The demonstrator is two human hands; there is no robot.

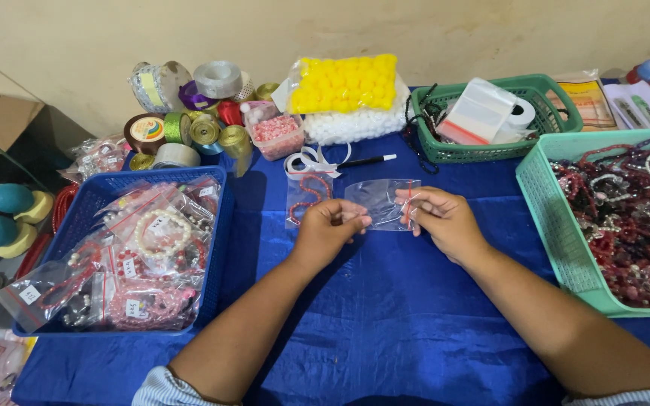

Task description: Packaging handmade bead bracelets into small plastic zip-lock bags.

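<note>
- Left hand (327, 228) pinches the clear zip bag (380, 203) at its left edge
- Right hand (440, 218) grips its red-striped end, above the blue cloth (385, 316)

Three baskets (212, 225), two hands (325, 229), one pen (366, 160).

Both forearms bare and angled inward from the lower corners, left hand (327, 229) and right hand (441, 218) level and close together, knuckles up, fingertips curled into what looks like a pinch, sleeves pushed back at the elbows.
</note>
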